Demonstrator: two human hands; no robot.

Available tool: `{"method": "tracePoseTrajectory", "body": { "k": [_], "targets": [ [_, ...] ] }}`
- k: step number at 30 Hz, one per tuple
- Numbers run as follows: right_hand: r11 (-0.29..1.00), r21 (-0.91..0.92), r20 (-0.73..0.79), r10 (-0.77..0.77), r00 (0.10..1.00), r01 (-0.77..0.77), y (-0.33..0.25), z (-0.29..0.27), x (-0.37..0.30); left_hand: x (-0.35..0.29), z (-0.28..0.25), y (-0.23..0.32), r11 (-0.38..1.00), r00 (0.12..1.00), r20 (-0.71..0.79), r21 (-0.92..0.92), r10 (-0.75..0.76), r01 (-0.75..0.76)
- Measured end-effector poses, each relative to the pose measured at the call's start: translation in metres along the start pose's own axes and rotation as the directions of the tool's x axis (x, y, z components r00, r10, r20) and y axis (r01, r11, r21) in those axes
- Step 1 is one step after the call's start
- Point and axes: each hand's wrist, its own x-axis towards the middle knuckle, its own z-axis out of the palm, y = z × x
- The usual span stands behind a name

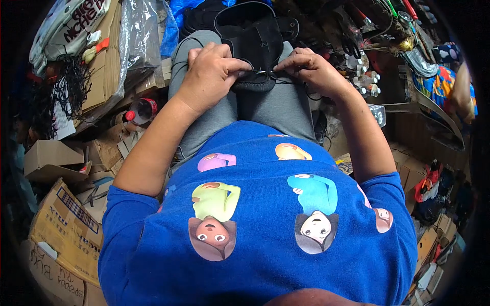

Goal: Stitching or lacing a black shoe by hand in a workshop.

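A black shoe upper [255, 43] rests on my lap between my grey-clad thighs, its rounded end toward me. My left hand [212, 71] is closed at its left edge, thumb and forefinger pinched together. Opposite it, my right hand [311, 70] pinches at the right edge. Black thread [176, 65] loops out by my left hand and over my thigh. More thin dark strands run near my right fingers. Between the two pinches, a small shiny sliver [259, 72] lies across the black material; I cannot tell whether it is a needle. What exactly sits inside each pinch is partly hidden.
On the left are cardboard boxes [66, 229], clear plastic sheeting [138, 41], a red-capped bottle [143, 110] and a tangle of black cords [69, 84]. Several small bottles [368, 79] stand at the right. A curved dark edge [439, 115] juts out farther right.
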Motion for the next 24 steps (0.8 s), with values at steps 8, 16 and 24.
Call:
{"method": "tracePoseTrajectory", "body": {
  "k": [8,16,24],
  "targets": [
    [0.983,0.181,0.047,0.012,0.999,-0.020,0.005,0.000,0.003,0.007,0.006,-0.004,0.999,0.999,0.037,-0.021,-0.029,0.030],
    [0.976,0.213,0.088,-0.058,0.994,0.038,0.013,-0.005,0.012,0.027,0.010,-0.014,0.998,0.986,0.166,-0.055,0.032,-0.023],
    [0.988,0.144,0.026,-0.059,0.998,0.055,0.005,0.003,-0.006,0.008,0.006,-0.007,0.996,0.988,0.147,-0.075,0.051,-0.040]
  ]
}}
